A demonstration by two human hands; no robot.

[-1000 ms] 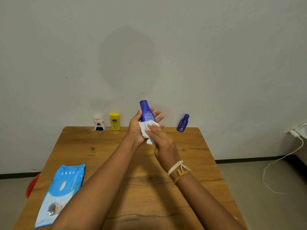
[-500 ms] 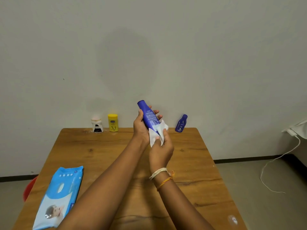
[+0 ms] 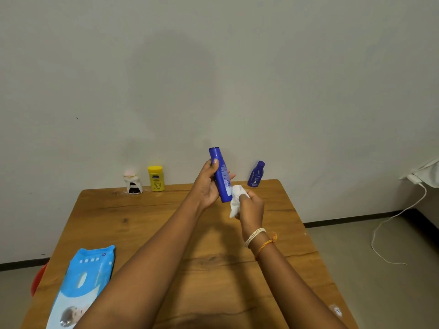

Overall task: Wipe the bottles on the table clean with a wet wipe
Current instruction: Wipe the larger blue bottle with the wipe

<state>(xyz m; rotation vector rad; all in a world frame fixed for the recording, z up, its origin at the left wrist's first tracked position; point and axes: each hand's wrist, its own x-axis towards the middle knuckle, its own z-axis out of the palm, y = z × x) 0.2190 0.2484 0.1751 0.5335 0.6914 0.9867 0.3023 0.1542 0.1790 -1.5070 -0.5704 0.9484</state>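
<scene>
My left hand (image 3: 206,186) grips a tall blue bottle (image 3: 221,174) above the far middle of the wooden table (image 3: 147,224), with the bottle nearly upright and tilted slightly left. My right hand (image 3: 252,207) is closed on a crumpled white wet wipe (image 3: 236,200), which touches the lower right side of that bottle. Along the table's far edge stand a small blue bottle (image 3: 256,174) on the right, a yellow bottle (image 3: 156,178) and a white jar with a black label (image 3: 133,184) on the left.
A blue wet wipe pack (image 3: 83,283) lies at the table's near left. A red object (image 3: 38,279) shows below the table's left edge. A white cable (image 3: 389,224) runs over the floor at right. The wall stands right behind the table.
My right hand has slid the wipe down to the bottle's lower end and moved right. My left hand has brought the bottle more upright.
</scene>
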